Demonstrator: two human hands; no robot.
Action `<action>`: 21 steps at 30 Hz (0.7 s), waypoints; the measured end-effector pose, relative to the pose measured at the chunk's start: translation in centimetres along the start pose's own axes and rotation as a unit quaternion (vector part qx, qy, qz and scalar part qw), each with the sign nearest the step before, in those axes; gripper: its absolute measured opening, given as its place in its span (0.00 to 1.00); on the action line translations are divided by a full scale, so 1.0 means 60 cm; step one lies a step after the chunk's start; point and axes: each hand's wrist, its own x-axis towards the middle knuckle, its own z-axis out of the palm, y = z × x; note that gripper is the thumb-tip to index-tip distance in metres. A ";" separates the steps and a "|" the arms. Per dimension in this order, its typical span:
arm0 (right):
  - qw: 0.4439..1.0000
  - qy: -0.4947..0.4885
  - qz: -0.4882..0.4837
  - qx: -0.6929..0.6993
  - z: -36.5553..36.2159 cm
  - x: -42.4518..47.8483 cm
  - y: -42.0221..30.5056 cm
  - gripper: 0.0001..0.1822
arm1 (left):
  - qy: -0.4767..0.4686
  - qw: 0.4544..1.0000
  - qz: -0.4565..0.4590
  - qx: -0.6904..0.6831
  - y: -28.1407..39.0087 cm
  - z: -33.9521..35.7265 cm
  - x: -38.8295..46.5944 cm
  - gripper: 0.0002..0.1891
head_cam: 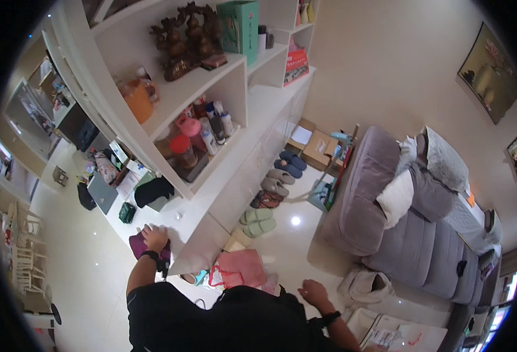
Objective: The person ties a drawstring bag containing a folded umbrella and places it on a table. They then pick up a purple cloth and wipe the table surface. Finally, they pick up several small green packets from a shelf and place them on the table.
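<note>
My left hand (154, 239) rests on a purple cloth item (138, 246) at the near end of the white cabinet top (201, 218). Its fingers are spread over the cloth; whether they grip it I cannot tell. Just beyond lies a small dark green item (127, 213), with a black cloth (154, 192) behind it. A small clear object (179, 215) stands on the white surface to their right. My right hand (315, 293) hangs over the floor at the lower middle, fingers curled, touching nothing that I can see.
Shelves (197, 103) with bottles and a wood carving (188, 39) rise above the cabinet. Green slippers (258, 222) and other footwear line its base. A pink bag (241, 267) lies on the floor before me. A grey sofa (417, 251) and a broom with dustpan (322, 193) are on the right.
</note>
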 end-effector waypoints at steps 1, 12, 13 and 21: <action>0.999 0.016 -0.026 -0.025 -0.053 0.011 0.014 0.16 | 0.019 0.986 -0.083 -0.142 0.031 -0.019 -0.010 0.28; 0.991 -0.018 -0.118 -0.061 -0.467 0.212 0.124 0.14 | -0.293 0.825 0.327 -0.356 0.414 -0.262 -0.268 0.13; 0.986 0.018 -0.143 -0.080 -0.496 0.239 0.138 0.14 | -0.292 0.815 0.327 -0.378 0.461 -0.294 -0.284 0.14; 0.992 0.067 -0.077 0.069 -0.593 0.335 0.204 0.15 | -0.124 0.882 0.171 -0.420 0.625 -0.345 -0.324 0.19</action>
